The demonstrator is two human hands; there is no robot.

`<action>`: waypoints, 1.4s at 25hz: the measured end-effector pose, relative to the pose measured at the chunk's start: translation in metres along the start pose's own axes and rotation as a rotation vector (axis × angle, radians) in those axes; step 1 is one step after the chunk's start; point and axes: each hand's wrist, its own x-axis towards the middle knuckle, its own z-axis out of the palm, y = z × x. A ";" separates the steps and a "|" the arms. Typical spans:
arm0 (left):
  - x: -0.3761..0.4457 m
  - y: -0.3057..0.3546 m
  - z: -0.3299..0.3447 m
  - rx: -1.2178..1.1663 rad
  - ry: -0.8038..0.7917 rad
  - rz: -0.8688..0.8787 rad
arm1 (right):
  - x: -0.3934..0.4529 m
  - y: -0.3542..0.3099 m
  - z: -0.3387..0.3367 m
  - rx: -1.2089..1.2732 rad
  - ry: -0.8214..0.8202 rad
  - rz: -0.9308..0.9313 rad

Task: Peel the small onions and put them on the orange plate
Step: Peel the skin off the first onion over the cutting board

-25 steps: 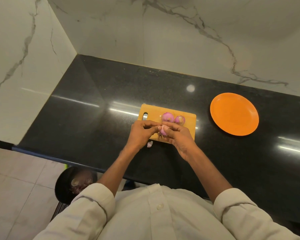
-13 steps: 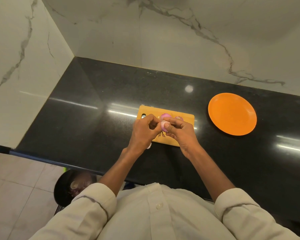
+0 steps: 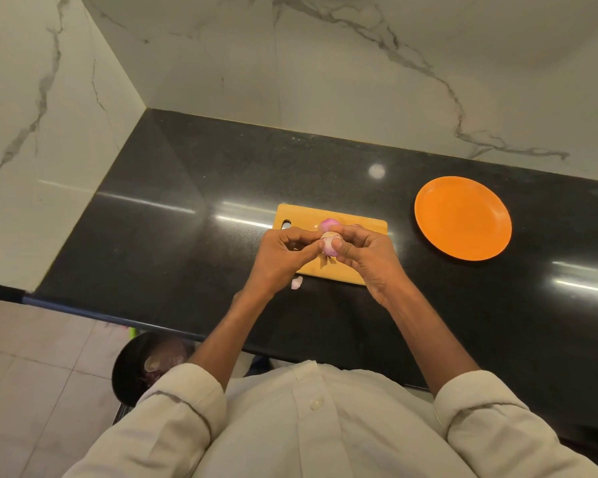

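Nearest the camera is the person's cream button-up shirt (image 3: 311, 426), sleeves rolled to the forearm, with no label or writing legible on it or anywhere else in view. Down at the near left, on the pale tiled floor (image 3: 25, 367), stands a black bin (image 3: 132, 367) with scraps inside; what they are is too dim to tell.

The desk (image 3: 173, 243) is a glossy black stone slab that mirrors strips of ceiling light, set into a corner of white marble walls (image 3: 342, 63) veined in grey. A small pinkish scrap of onion skin (image 3: 296, 282) lies on the desk just near of the yellow cutting board (image 3: 354, 225).

Both hands meet above the near part of the board. The left hand (image 3: 280, 260) has its fingers curled, with the thumb and fingertips pinching at the left side of a small onion (image 3: 327, 246). The right hand (image 3: 370, 253) grips the same onion from the right, fingers bent round it and the thumb across its front. The onion is pale pink-purple with a whitish, papery top, and a shred of skin hangs below it.

Just beyond it, a second small onion (image 3: 329, 223) rests on the board, smooth and brighter purple.

Farther to the right, well apart from the board, sits the orange plate (image 3: 462, 218), round and plain, flat on the desk.
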 end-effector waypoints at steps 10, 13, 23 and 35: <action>-0.009 0.011 0.029 0.240 0.243 0.108 | -0.002 -0.003 0.000 0.019 -0.021 0.019; -0.010 0.010 0.031 0.185 0.283 0.038 | -0.003 -0.004 0.000 0.007 -0.027 0.014; -0.007 0.006 0.018 0.044 0.078 0.018 | -0.012 -0.013 0.005 0.022 -0.013 0.013; -0.009 0.010 0.013 -0.056 0.042 -0.057 | -0.014 -0.010 0.012 0.093 0.008 0.035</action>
